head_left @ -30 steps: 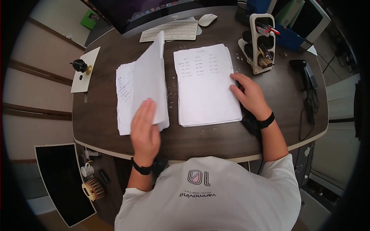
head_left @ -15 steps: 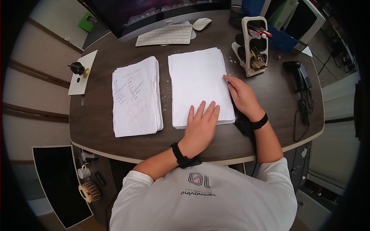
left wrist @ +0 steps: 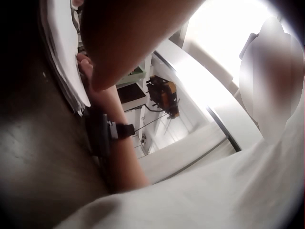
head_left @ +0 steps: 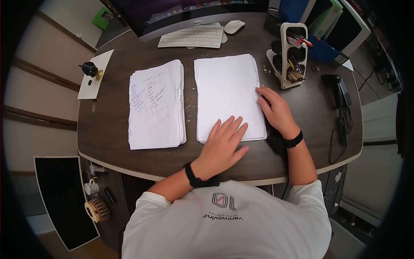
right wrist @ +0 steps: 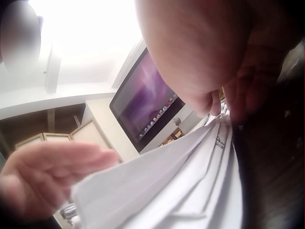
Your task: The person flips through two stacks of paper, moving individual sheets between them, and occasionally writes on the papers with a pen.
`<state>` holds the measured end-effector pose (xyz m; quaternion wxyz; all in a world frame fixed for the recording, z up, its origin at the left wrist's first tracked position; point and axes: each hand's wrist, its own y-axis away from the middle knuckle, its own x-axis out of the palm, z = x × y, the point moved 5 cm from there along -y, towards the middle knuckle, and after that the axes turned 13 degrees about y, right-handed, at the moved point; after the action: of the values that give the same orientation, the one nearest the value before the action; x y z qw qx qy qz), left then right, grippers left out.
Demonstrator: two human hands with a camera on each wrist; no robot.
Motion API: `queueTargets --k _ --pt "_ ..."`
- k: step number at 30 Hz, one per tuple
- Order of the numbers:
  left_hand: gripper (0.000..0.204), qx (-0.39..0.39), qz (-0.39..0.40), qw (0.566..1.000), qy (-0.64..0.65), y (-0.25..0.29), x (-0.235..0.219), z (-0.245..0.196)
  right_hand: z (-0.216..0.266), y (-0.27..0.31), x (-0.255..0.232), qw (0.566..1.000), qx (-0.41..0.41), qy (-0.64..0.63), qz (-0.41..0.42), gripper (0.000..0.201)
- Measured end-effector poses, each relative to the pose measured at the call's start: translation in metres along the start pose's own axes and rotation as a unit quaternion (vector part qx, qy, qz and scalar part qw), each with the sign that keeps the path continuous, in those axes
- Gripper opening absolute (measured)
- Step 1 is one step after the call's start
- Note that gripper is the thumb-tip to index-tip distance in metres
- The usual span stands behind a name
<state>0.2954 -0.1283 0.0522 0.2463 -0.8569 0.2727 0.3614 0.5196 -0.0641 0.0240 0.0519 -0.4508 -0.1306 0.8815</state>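
The brown desk [head_left: 103, 125] spreads beneath both your left hand [head_left: 222, 144] and your right hand [head_left: 278, 112]. Beyond them, at the far edge, stands the monitor [head_left: 185, 17], its lit screen partly in view. The blank stack [head_left: 226, 86] lies flat under the fingers of your left hand and just left of your right; its top sheet shows no writing, and the right wrist view shows its sheets slightly parted along the edge. The written stack [head_left: 155, 103] lies apart from it, to the left of your left hand, with handwriting and faint red marks on top. Beyond your left hand, in front of the monitor, is the white keyboard [head_left: 192, 36]. The pen rack [head_left: 283, 56] stands beyond your right hand, holding pens, and the black dryer [head_left: 338, 93] lies to that hand's right with its cord. Your left hand rests on the blank stack's near end, fingers straight and spread apart, gripping nothing. Your right hand touches the stack's right edge with fingers gently bent; whether they clamp any sheets, you cannot tell. The white mouse [head_left: 234, 26] sits beyond both hands, beside the keyboard. Small white scraps [head_left: 188, 116] dot the wood between the stacks, left of your left hand.
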Motion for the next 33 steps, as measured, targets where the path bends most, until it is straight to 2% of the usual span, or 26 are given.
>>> queueTargets --k 2,4,8,9,10,12,14,16,17,18,20,22,24,25,26,28,30,33 --pt "0.059 0.045 -0.036 0.995 0.085 0.013 -0.034 0.004 0.0 0.0 -0.001 1.0 0.002 0.004 0.008 0.033" --pt "0.059 0.048 -0.072 0.995 0.05 0.032 -0.066 0.022 -0.001 0.001 0.0 1.0 0.001 0.004 0.007 0.033" --pt "0.071 -0.111 -0.091 0.987 -0.074 0.076 -0.122 0.06 -0.002 0.001 0.002 1.0 0.011 0.004 0.011 0.034" --pt "0.075 -0.151 -0.074 0.982 -0.085 0.092 -0.126 0.074 -0.002 0.001 0.002 1.0 0.012 0.003 0.011 0.034" --pt "0.075 -0.151 -0.073 0.982 -0.086 0.105 -0.128 0.084 -0.002 0.001 0.001 1.0 0.007 0.005 0.008 0.034" --pt "0.075 -0.205 -0.051 0.975 -0.074 0.125 -0.131 0.102 -0.001 0.001 0.001 1.0 0.004 0.007 0.006 0.035" --pt "0.07 -0.208 -0.055 0.974 -0.07 0.135 -0.14 0.109 -0.001 0.001 0.0 1.0 0.006 0.003 0.008 0.034" --pt "0.065 -0.216 -0.061 0.973 0.045 0.136 -0.146 0.107 0.0 0.0 0.001 1.0 0.009 0.001 0.015 0.034" --pt "0.05 -0.218 -0.07 0.972 0.058 0.136 -0.149 0.103 0.0 0.0 0.001 1.0 0.014 0.0 0.022 0.034" --pt "0.05 -0.219 -0.072 0.971 0.058 0.135 -0.152 0.102 0.001 0.0 0.0 1.0 0.012 0.001 0.023 0.034" --pt "0.04 -0.257 -0.096 0.949 0.158 0.135 -0.156 0.107 0.002 0.0 -0.001 1.0 0.017 0.002 0.022 0.035" --pt "0.033 -0.271 -0.117 0.947 0.127 0.136 -0.158 0.11 0.001 0.0 -0.001 1.0 0.013 0.008 0.016 0.035" --pt "0.033 -0.222 -0.243 0.943 0.054 0.142 -0.165 0.114 0.001 0.001 0.0 1.0 0.012 0.012 0.007 0.035" --pt "0.035 -0.176 -0.308 0.934 0.043 0.132 -0.163 0.101 0.001 0.0 -0.001 1.0 0.006 0.018 0.004 0.034" --pt "0.035 -0.174 -0.305 0.935 0.045 0.119 -0.157 0.09 0.002 0.001 -0.002 1.0 0.001 0.025 0.003 0.034" --pt "0.042 -0.022 -0.263 0.962 -0.072 0.08 -0.148 0.043 0.003 0.001 -0.003 1.0 0.008 0.023 0.007 0.034" --pt "0.051 0.014 -0.229 0.972 -0.042 0.051 -0.124 0.023 0.003 0.0 -0.002 1.0 0.014 0.024 0.011 0.034" --pt "0.05 0.069 -0.187 0.98 -0.015 0.018 -0.086 0.014 0.002 0.001 -0.002 1.0 0.013 0.014 0.009 0.034"
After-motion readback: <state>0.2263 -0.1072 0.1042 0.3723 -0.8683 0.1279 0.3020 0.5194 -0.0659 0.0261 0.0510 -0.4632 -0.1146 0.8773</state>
